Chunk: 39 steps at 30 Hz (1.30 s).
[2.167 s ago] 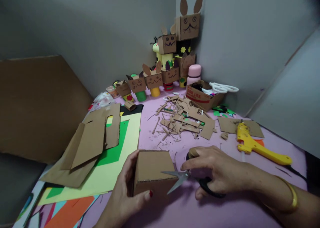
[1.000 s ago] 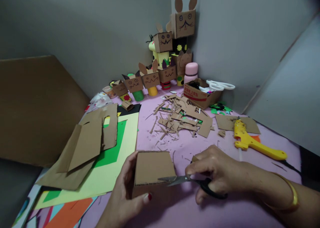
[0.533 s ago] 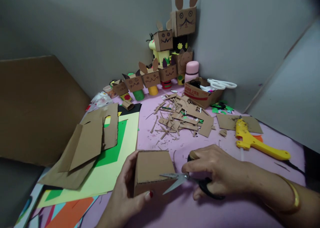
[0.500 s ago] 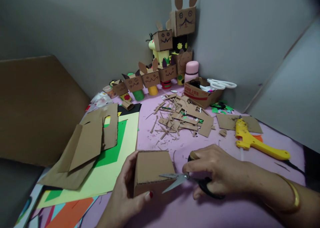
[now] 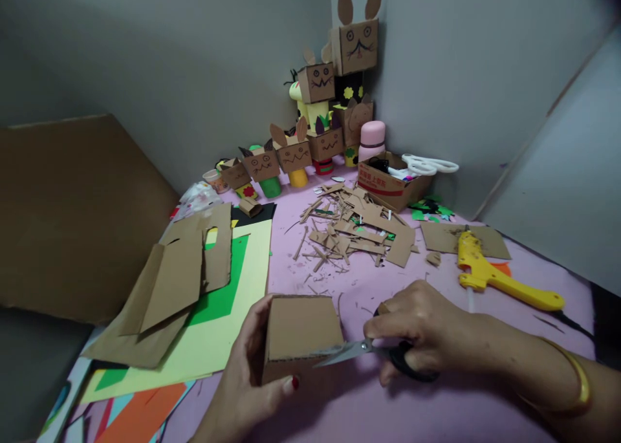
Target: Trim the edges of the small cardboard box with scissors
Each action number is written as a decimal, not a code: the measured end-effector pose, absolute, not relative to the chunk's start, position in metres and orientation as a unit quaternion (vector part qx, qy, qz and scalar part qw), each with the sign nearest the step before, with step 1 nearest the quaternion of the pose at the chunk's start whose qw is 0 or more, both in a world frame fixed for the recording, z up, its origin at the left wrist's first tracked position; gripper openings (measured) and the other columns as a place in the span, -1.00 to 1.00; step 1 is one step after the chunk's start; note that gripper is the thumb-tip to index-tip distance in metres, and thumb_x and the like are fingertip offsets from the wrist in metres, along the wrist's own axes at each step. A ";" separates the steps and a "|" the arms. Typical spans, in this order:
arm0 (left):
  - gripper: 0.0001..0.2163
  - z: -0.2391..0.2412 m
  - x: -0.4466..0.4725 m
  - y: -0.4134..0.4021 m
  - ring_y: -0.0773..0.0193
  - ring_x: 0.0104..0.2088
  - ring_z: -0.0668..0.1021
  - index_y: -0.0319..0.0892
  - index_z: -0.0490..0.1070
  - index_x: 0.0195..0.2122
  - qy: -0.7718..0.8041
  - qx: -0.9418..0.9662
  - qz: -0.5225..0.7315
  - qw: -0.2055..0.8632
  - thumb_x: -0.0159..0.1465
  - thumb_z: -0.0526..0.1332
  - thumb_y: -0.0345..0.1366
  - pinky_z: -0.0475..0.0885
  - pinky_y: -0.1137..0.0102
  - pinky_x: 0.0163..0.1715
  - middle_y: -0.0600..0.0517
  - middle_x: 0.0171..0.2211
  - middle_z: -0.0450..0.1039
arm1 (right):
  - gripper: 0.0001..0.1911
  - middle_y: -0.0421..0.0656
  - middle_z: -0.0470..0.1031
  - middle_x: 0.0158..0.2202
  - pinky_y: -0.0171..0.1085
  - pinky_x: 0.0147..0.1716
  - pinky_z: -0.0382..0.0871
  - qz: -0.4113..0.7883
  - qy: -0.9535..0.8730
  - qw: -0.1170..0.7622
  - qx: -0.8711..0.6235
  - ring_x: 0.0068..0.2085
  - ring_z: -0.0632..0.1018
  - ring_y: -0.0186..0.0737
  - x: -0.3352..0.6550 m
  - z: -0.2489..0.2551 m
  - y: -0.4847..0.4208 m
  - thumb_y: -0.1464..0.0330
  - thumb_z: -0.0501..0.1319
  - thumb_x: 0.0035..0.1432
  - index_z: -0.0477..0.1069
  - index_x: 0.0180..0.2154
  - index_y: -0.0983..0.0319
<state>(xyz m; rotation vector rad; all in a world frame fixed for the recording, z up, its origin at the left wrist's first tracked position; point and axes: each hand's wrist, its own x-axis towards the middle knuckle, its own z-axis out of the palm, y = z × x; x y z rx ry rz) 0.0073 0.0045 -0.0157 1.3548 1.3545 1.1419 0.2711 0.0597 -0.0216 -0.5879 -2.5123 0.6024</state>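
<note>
In the left hand (image 5: 240,379) was a gripped box (image 5: 305,326); the right hand (image 5: 421,319) gripped scissors (image 5: 354,350), ideally flush with the box's edge.

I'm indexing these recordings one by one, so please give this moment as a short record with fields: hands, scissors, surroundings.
Left hand: grips the small cardboard box by its left side
Right hand: holds black-handled scissors
Blades: nearly closed, at the box's near right edge; contact unclear
Beyond the box: pile of cardboard scraps
Right side: yellow glue gun
Left side: cardboard sheets on coloured paper
Back: cardboard animal figures, pink bottle
</note>
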 end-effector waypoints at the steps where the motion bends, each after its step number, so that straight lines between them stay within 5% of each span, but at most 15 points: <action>1: -0.22 -0.016 0.008 0.004 -0.04 0.03 0.49 -0.07 0.30 0.03 0.544 0.544 0.461 0.443 -0.21 0.44 0.09 0.44 0.28 -0.03 -0.03 -0.01 0.48 | -0.66 -0.26 0.45 -0.59 -0.36 -0.59 0.03 0.219 -0.921 0.242 -0.213 -0.57 0.41 -0.39 0.271 -0.021 0.060 0.10 0.25 0.15 0.44 -0.48 0.23; 10: -0.28 -0.017 0.006 0.005 0.00 0.01 0.48 -0.04 0.29 0.03 0.532 0.558 0.472 0.427 -0.17 0.44 0.03 0.41 0.29 -0.01 0.01 -0.03 0.46 | -0.77 -0.22 0.46 -0.49 -0.32 -0.54 0.05 0.205 -0.929 0.194 -0.239 -0.49 0.41 -0.32 0.271 -0.018 0.060 0.16 0.27 0.14 0.50 -0.30 0.19; 28: -0.29 -0.012 -0.002 0.009 0.00 0.02 0.49 -0.04 0.27 0.04 0.537 0.564 0.473 0.413 -0.13 0.43 0.02 0.45 0.27 -0.04 0.00 -0.01 0.46 | -0.55 0.06 0.38 -0.11 -0.10 -0.25 0.29 0.178 -0.912 0.161 -0.333 -0.13 0.41 0.03 0.277 -0.013 0.068 0.37 0.24 0.13 0.36 0.09 0.18; 39: -0.29 -0.027 -0.008 0.010 -0.01 0.01 0.49 -0.02 0.23 0.07 0.532 0.624 0.433 0.375 -0.12 0.43 -0.09 0.46 0.25 -0.04 -0.01 -0.02 0.43 | -0.47 -0.09 0.42 -0.19 -0.23 -0.29 0.27 0.269 -0.908 0.152 -0.283 -0.22 0.44 -0.13 0.269 -0.011 0.058 0.23 0.37 0.02 0.39 0.05 0.11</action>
